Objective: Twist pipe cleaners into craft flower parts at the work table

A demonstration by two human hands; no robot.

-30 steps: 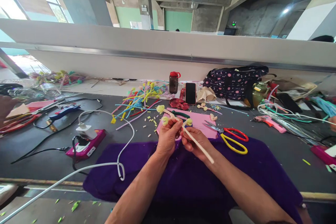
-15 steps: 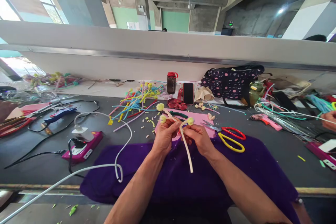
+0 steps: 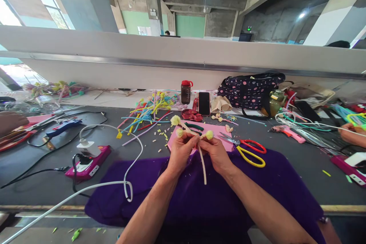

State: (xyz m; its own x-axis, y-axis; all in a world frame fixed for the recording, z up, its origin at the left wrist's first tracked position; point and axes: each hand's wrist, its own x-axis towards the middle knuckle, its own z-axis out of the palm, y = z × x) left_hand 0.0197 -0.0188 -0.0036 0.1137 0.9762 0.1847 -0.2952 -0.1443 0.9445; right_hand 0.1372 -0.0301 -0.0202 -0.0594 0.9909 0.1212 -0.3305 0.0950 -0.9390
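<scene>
Hands (image 3: 180, 153) (image 3: 215, 153) around slender stem (image 3: 203, 167), 3 fluffy balls (image 3: 175, 120)

The flat dark-grey tabletop (image 3: 303, 160) carries a flat pink sheet (image 3: 219, 129), thin multicoloured fuzzy stems (image 3: 156, 107) at its ten o'clock, a pink pistol-shaped plastic tool (image 3: 292, 132) at three.

left grip (image 3: 180, 152): bare | right grip (image 3: 216, 154): bare | 2 forearms (image 3: 151, 206): bare, tapering toward wrists

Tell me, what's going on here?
A person's left hand and right hand hold a thin, cream, fuzzy-looking stem between them, with round, pale yellow puffs nearby. Its free end hangs over a dark purple cloth. Metal scissors with red and yellow handles lie to the right, untouched, blades over a flat pink sheet.
</scene>
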